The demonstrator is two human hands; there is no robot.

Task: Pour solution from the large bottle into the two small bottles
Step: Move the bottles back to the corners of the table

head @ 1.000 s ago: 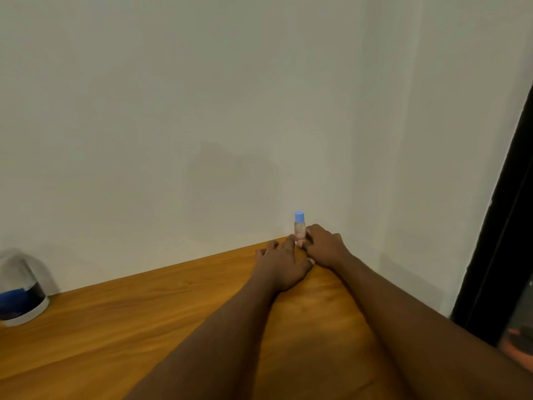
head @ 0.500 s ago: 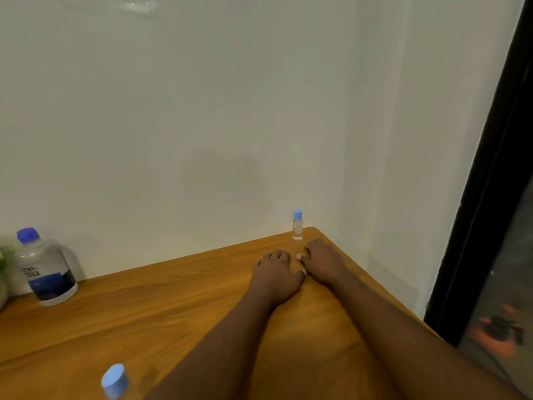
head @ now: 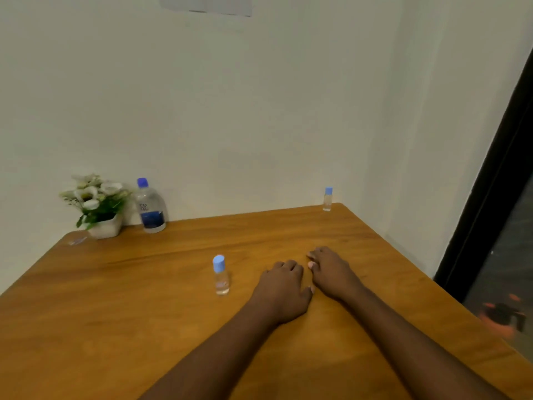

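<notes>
Both hands flat on wooden table (head: 144, 327), left hand (head: 284, 294) and right hand (head: 331, 274) relaxed, holding nothing, near small bottle (head: 221, 275) just left, far small bottle (head: 327, 198) at corner, large bottle (head: 150, 207) capped by wall

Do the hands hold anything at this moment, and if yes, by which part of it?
Nothing is held. The left hand and the right hand rest on the table, with no grip on anything.
</notes>
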